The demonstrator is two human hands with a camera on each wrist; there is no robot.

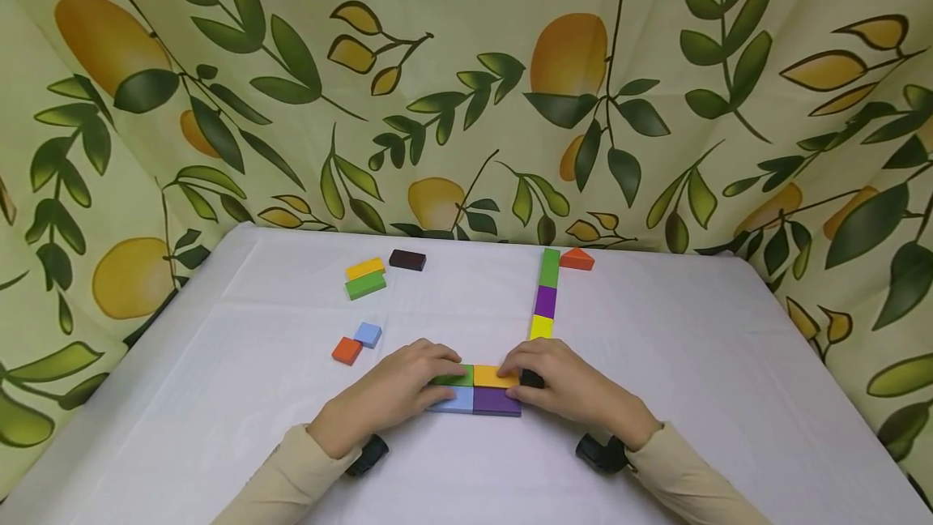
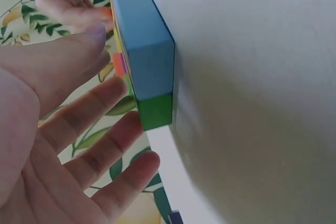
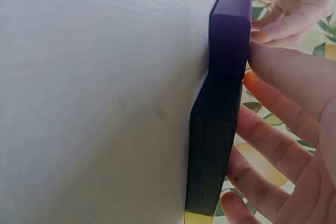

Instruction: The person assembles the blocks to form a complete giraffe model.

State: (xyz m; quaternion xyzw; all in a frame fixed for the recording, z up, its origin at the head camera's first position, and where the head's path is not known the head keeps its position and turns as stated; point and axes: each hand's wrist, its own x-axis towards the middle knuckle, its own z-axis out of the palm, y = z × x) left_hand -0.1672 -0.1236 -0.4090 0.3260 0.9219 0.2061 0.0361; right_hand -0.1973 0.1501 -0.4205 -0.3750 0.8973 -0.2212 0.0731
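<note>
Four flat blocks lie edge to edge as a rectangle: green (image 1: 443,380) and orange (image 1: 488,375) behind, light blue (image 1: 461,401) and purple (image 1: 497,403) in front. My left hand (image 1: 389,383) rests its fingertips on the green block and its thumb on the light blue one. On the other side, my right hand (image 1: 572,383) touches the orange block with its forefinger and the purple one with its thumb. Under the right fingers is a black block (image 3: 210,156), mostly hidden in the head view. Both hands' fingers look extended in the wrist views.
Beyond the right hand, a line of yellow (image 1: 541,326), purple (image 1: 545,302) and green (image 1: 550,268) blocks runs back to a red-orange triangular block (image 1: 577,261). At left lie red (image 1: 347,351), light blue (image 1: 368,335), green (image 1: 366,285), yellow-orange (image 1: 364,268) and dark brown (image 1: 407,260) blocks.
</note>
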